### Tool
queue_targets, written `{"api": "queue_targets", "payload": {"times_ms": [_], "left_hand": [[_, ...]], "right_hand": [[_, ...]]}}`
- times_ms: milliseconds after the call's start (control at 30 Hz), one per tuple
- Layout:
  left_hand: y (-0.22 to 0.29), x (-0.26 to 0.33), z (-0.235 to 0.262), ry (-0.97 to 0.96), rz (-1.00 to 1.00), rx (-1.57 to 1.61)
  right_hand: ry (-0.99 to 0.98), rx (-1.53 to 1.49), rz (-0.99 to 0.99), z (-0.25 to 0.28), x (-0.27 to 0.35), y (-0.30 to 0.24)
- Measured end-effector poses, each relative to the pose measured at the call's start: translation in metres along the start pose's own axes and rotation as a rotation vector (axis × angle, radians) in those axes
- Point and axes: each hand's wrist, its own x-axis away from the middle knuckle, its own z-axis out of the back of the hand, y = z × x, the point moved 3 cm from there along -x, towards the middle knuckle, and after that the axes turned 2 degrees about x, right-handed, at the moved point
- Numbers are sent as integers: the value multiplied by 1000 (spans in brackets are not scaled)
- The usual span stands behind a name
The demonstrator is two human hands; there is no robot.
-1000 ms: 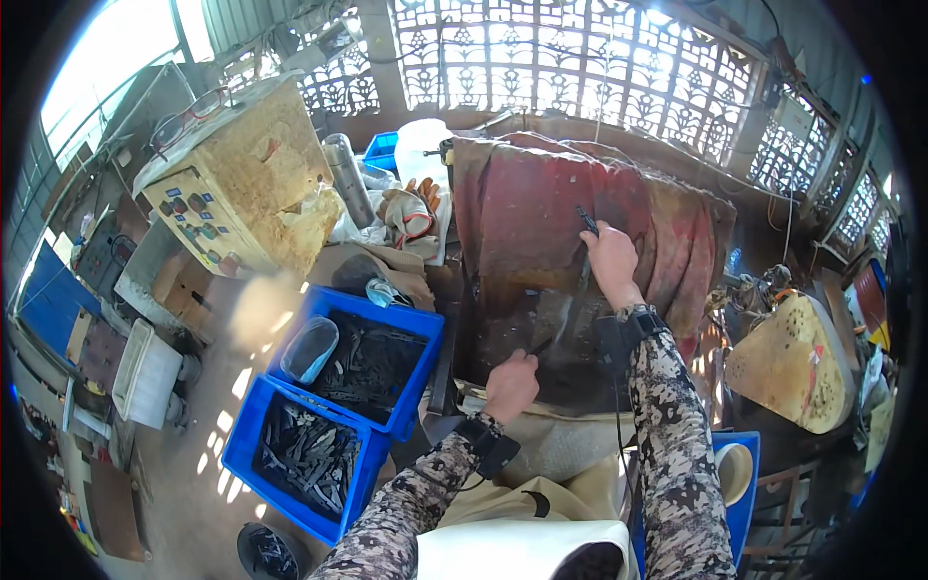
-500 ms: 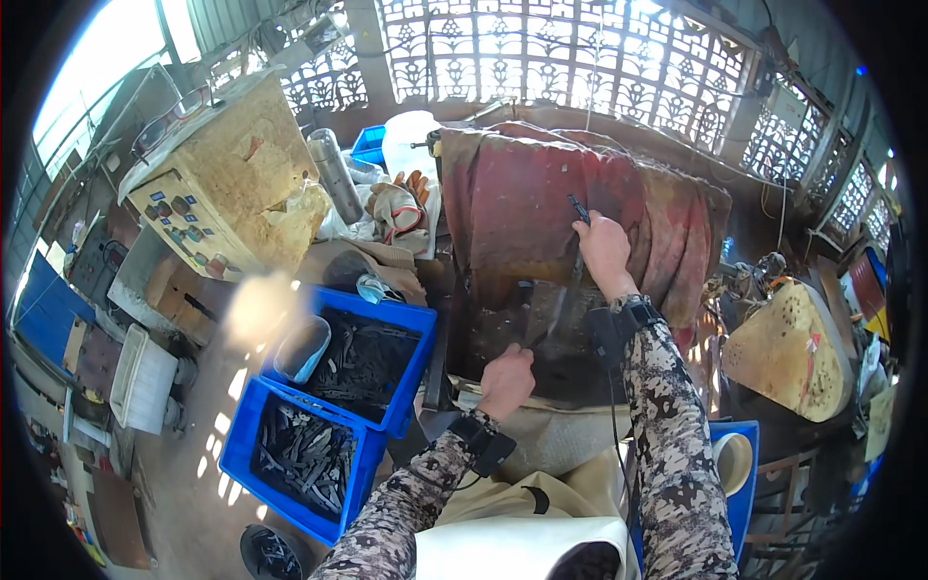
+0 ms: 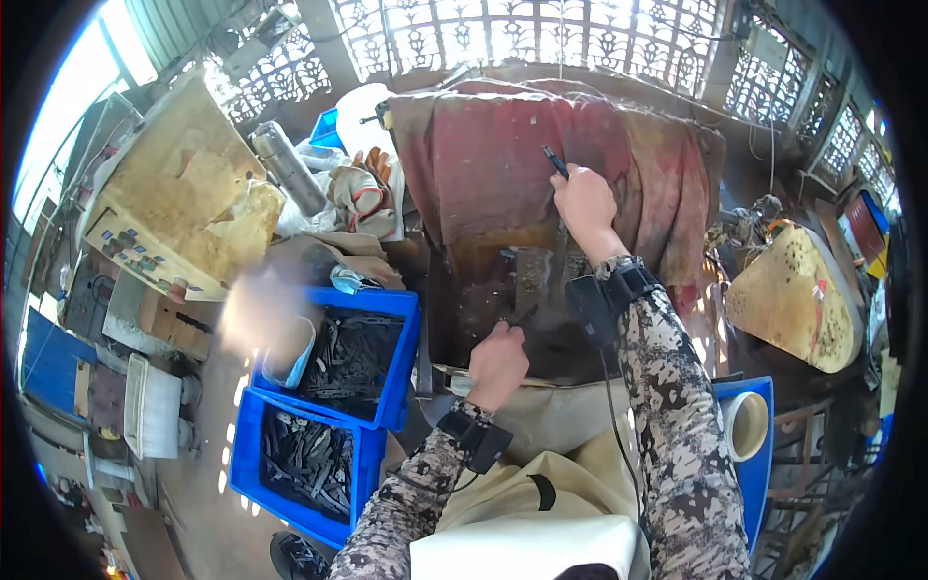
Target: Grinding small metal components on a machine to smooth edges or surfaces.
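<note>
Straight ahead of us, at the dark machine [image 3: 527, 290] draped in a rust-red cloth [image 3: 483, 164], our right hand [image 3: 583, 203] is closed in a fist around a dark lever handle [image 3: 555, 161] that rises from the machine's far side. Our left hand [image 3: 498, 362] is curled, fingers down, at the machine's near edge, seemingly pinching a small dark metal piece [image 3: 522, 314]; how firmly it grips we cannot tell. To do this well, we judge that we should seat the piece squarely, keep our left fingertips clear of the working parts, and move the lever with one even stroke. To our left on the dusty floor stand two blue crates [image 3: 329, 406] of dark metal parts, the farther one also holding a pale bucket [image 3: 290, 353]. Farther left sits a worn yellow control box [image 3: 184, 217], with a steel cylinder [image 3: 285, 169] and gloves [image 3: 362, 188] near it. Patterned lattice windows [image 3: 541, 34] close the far wall.
</note>
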Motion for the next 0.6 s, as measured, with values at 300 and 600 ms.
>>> {"api": "queue_targets", "payload": {"times_ms": [300,600], "left_hand": [[-1,0,-1,-50,-5,-2],[2,-2,3,-5,-38,-7]], "right_hand": [[-1,2,21,-5,-3,7],[-17,11,1,-5,-8,6]]}}
